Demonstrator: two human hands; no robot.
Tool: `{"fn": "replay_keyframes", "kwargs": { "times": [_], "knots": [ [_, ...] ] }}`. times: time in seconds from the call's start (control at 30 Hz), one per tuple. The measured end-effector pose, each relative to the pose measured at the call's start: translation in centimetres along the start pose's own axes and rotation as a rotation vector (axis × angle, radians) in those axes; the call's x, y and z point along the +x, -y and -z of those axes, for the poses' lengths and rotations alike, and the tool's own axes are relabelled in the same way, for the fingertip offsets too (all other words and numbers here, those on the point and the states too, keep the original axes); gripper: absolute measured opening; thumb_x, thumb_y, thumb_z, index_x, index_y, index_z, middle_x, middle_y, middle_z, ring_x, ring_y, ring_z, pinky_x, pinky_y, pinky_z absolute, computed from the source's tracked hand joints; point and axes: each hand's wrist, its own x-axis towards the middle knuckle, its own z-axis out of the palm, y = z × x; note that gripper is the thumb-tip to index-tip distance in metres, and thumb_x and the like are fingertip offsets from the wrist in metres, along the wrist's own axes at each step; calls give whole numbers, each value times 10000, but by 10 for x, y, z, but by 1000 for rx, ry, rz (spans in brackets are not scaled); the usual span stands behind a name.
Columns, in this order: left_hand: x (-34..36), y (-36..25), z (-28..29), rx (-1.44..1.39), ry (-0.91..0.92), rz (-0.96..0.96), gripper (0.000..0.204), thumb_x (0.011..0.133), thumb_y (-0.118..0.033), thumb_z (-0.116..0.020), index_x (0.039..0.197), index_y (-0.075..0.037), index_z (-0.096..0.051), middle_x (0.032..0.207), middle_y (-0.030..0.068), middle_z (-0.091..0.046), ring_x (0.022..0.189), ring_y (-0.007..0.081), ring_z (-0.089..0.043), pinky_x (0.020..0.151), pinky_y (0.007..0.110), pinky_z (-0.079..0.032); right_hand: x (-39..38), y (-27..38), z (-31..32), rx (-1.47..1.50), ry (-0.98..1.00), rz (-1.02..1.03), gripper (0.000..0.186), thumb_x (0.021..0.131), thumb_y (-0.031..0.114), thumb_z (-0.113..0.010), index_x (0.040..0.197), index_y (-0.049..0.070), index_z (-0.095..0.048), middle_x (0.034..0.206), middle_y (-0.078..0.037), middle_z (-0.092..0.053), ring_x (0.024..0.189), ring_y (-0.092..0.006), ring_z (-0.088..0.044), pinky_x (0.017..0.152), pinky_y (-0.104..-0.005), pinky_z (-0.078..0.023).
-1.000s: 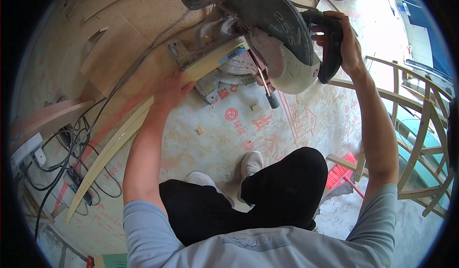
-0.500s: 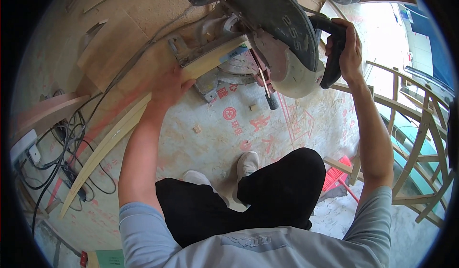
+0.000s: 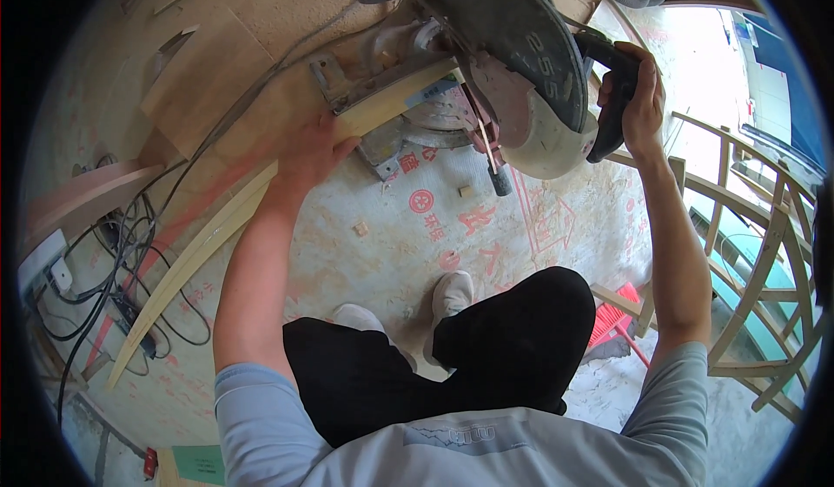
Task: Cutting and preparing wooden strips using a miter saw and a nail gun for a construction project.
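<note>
My left hand (image 3: pixel 314 152) is pressed flat, palm down, on the long curved wood strip (image 3: pixel 204 248), fingers spread over it, no wrap-around grip, just holding it down against the saw's base. The strip runs from under the mitre saw (image 3: pixel 486 70) diagonally down-left across the floor (image 3: pixel 391 252), its far end near the tangle of black cables (image 3: pixel 104 287). My right hand (image 3: pixel 641 105) has a closed grip on the saw's black handle (image 3: pixel 612 96), fingers wrapped round it. Blade guard (image 3: pixel 539 131) sits just right of where the strip meets the fence, blade head tilted over the strip's end; can't tell whether the blade touches the wood. Two small wood offcuts (image 3: pixel 360 227) lie on the floor just below the saw. I'm crouched, white shoes (image 3: pixel 452 294) on the dusty floor between my knees. Curved wooden frames (image 3: pixel 764 261) stand to my right, well apart from the saw.
</note>
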Motion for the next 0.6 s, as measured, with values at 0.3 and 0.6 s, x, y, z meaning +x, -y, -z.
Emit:
{"fn": "replay_keyframes", "kwargs": {
  "times": [0.3,0.6],
  "knots": [
    [0,2,-3,-32,-64,-37,666,921,-560,-600,1258,9,-520,1143,219,-657,995,395,-670,825,492,-548,-5,-6,-1,-1,-20,10,523,1096,442,-282,1273,28,-548,746,-54,-602,600,-113,-565,557,-252,-474],
    [0,1,-1,-48,-12,6,633,914,-551,-616,1208,5,-546,1104,216,-672,986,392,-675,831,495,-547,-10,-19,-4,39,-23,51,516,1095,444,-286,1264,25,-535,759,-65,-601,613,-116,-564,571,-256,-482]
  ]
}}
